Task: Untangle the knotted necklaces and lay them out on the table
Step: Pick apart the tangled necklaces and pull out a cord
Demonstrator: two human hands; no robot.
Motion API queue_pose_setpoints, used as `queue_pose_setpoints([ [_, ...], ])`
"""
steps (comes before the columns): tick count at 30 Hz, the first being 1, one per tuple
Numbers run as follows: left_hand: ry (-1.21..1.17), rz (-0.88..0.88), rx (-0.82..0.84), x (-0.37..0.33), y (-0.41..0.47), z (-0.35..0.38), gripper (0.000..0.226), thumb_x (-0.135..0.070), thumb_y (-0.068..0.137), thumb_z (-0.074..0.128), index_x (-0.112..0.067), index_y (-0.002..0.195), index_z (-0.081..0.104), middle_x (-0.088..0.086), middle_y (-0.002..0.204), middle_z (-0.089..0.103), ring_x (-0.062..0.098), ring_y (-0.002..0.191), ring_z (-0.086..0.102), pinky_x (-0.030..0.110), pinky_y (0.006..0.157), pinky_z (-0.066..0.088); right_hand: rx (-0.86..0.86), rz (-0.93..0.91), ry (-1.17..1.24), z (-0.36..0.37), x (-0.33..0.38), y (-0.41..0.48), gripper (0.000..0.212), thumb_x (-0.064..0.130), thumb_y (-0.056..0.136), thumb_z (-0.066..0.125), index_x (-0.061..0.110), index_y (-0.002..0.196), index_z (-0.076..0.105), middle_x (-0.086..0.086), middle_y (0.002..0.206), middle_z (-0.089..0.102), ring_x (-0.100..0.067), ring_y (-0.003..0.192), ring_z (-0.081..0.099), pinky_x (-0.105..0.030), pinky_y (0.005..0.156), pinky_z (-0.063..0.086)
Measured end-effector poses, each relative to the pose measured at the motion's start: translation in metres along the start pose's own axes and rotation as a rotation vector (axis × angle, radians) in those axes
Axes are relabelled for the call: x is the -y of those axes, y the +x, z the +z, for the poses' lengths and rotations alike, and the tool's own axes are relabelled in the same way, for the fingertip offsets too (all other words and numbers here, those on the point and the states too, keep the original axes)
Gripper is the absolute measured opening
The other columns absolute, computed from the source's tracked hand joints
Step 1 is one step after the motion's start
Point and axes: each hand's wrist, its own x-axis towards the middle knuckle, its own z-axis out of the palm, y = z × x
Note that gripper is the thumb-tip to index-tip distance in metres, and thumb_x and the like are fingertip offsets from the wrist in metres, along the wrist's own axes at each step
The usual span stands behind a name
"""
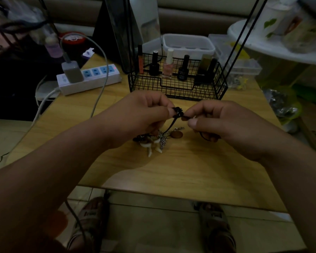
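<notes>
Two hands meet above the middle of the wooden table [190, 170], each pinching the same black knot [178, 112] of cord. The left hand [144, 114] has its fingers curled and grips the knot from its side between thumb and fingertips. The right hand [221, 123] pinches the other side with thumb and forefinger, its lower fingers folded round a loop of the cord. Both forearms reach in from the near edge, wrists raised off the surface.

From the knot the cord hangs down to the tangled necklaces [157, 140], which lie bunched on the table just below and between the hands: pale tooth-shaped pieces, a silver chain and a round brown pendant.

Just beyond the hands stands a black wire basket [177, 88]. Upright along its back are an orange tube [140, 60], a black bottle [154, 64], a pink polish bottle [167, 67] with a white cap and more dark bottles to the right. Behind the basket sits a white plastic box [188, 45]; its contents cannot be made out. Off to the left lies a white power strip [91, 77] with a grey charger [72, 72] plugged in.
</notes>
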Motion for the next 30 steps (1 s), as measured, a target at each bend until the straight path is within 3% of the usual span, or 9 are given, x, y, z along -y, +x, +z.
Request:
queue_pose_setpoints([
  [4, -0.015, 0.008, 0.015, -0.001, 0.001, 0.003, 0.008, -0.013, 0.099, 0.064, -0.013, 0.091, 0.065, -0.001, 0.059, 0.05, 0.006, 0.045, 0.039, 0.019, 0.046, 0.033, 0.048, -0.012, 0.088, 0.004, 0.001, 0.0, 0.021, 0.018, 0.087, 0.076, 0.018, 0.108, 0.072, 0.003, 0.07, 0.058, -0.01, 0.062, 0.053, -0.02, 0.052, 0.043],
  [9, -0.035, 0.01, 0.008, 0.0, 0.002, 0.005, 0.009, -0.019, 0.099, 0.065, -0.017, 0.09, 0.065, -0.002, 0.054, 0.048, 0.01, 0.045, 0.036, 0.024, 0.045, 0.03, -0.039, -0.043, 0.023, 0.01, 0.001, 0.003, 0.011, 0.023, 0.091, 0.075, 0.018, 0.101, 0.074, 0.009, 0.06, 0.05, -0.007, 0.055, 0.043, -0.023, 0.052, 0.036],
  [13, -0.16, 0.003, 0.023, 0.002, 0.003, 0.004, 0.016, -0.017, 0.102, 0.057, -0.016, 0.092, 0.068, -0.002, 0.05, 0.04, 0.013, 0.042, 0.029, 0.037, 0.061, 0.035, -0.056, -0.04, 0.044, 0.01, 0.003, 0.003, 0.01, 0.021, 0.091, 0.075, 0.019, 0.101, 0.073, 0.007, 0.059, 0.046, -0.006, 0.051, 0.039, -0.025, 0.052, 0.033],
  [20, -0.241, -0.01, 0.031, 0.001, 0.003, 0.005, 0.02, -0.013, 0.105, 0.051, -0.015, 0.092, 0.066, -0.001, 0.048, 0.039, 0.013, 0.039, 0.028, 0.031, 0.059, 0.045, -0.109, -0.053, 0.077, 0.014, 0.003, 0.004, 0.009, 0.027, 0.093, 0.072, 0.018, 0.092, 0.071, 0.011, 0.059, 0.049, -0.002, 0.051, 0.04, -0.018, 0.049, 0.034],
  [24, -0.229, -0.008, 0.117, 0.001, 0.002, 0.004, 0.014, -0.016, 0.102, 0.053, -0.013, 0.093, 0.062, 0.002, 0.059, 0.052, 0.017, 0.045, 0.035, 0.038, 0.068, 0.05, -0.167, -0.048, 0.094, 0.016, 0.005, 0.005, 0.009, 0.021, 0.094, 0.068, 0.02, 0.086, 0.07, 0.009, 0.063, 0.054, -0.007, 0.054, 0.042, -0.018, 0.045, 0.033],
  [27, -0.149, 0.008, 0.183, 0.002, 0.001, 0.006, 0.012, -0.015, 0.099, 0.06, -0.015, 0.088, 0.056, 0.0, 0.06, 0.05, 0.016, 0.05, 0.038, 0.031, 0.063, 0.052, -0.144, -0.04, 0.153, 0.021, 0.005, 0.006, 0.012, 0.018, 0.093, 0.067, 0.021, 0.081, 0.068, 0.01, 0.061, 0.053, -0.007, 0.052, 0.039, -0.02, 0.044, 0.032],
  [30, -0.053, 0.037, 0.13, 0.002, 0.001, 0.008, 0.012, -0.008, 0.1, 0.06, -0.012, 0.089, 0.055, 0.001, 0.064, 0.051, 0.013, 0.052, 0.042, 0.025, 0.057, 0.046, -0.114, -0.035, 0.119, 0.024, 0.006, 0.008, 0.009, 0.029, 0.084, 0.07, 0.024, 0.076, 0.068, 0.009, 0.059, 0.047, -0.008, 0.052, 0.037, -0.023, 0.047, 0.03],
])
